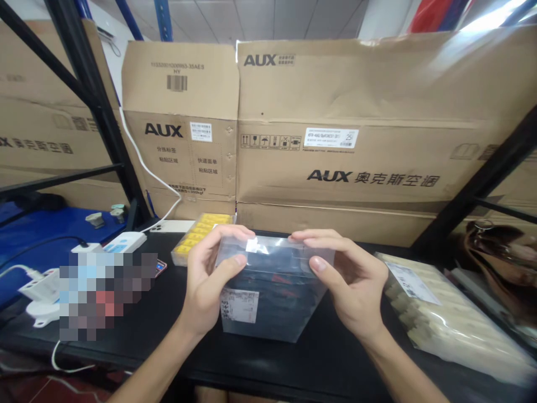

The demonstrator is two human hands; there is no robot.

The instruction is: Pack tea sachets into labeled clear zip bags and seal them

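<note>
A clear plastic box (277, 313) with dark contents stands upright on the black tabletop (188, 347) in front of me. It has a printed white label (240, 305) low on its left side and a small white sticker on its top edge. My left hand (205, 274) grips the upper left corner, with the thumb on the near face and the fingers over the top. My right hand (352, 274) holds the upper right corner in the same way. What the dark contents are, I cannot make out.
Behind the box lies a clear pack of yellow pieces (201, 235). To the right rests a plastic-wrapped pale pack (453, 319). White power strips (126, 242) with cables are at the left, beside a pixelated patch. Large cardboard sheets (335, 101) and black metal posts (90, 73) enclose the back.
</note>
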